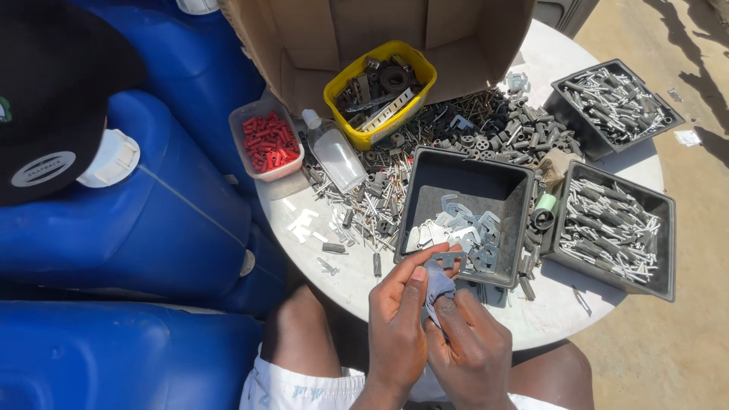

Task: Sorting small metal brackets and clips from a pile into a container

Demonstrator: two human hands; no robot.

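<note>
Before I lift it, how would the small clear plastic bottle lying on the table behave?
The clear bottle lies on its side, so a push would probably roll it. It looks nearly empty, so likely light. Smooth plastic may slip; loose metal parts crowd it.

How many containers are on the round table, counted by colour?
Black trays: 3
Yellow tub: 1
Pink tub: 1
Clear bottle: 1
Total: 6

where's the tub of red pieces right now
In the head view, the tub of red pieces sits at the table's left edge, between the blue jerrycans and the clear bottle.
</note>
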